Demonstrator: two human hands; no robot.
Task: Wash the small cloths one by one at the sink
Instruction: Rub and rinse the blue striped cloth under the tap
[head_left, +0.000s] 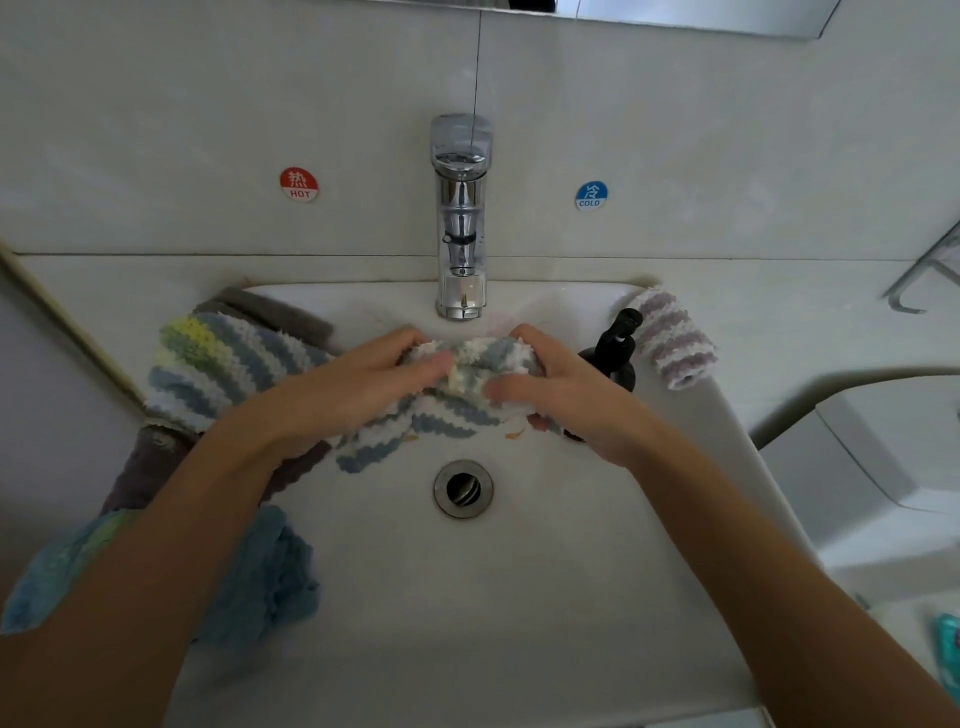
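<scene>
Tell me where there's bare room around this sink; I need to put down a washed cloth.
Free: the white basin floor nearer than the metal drain. Crowded: left rim, piled with striped fluffy cloths; right rim holds the black pump bottle and purple-striped cloth.

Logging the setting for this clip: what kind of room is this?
Most likely a bathroom. A white washbasin sits under a chrome tap on a tiled wall with hot and cold stickers, and a mirror edge shows above.
</scene>
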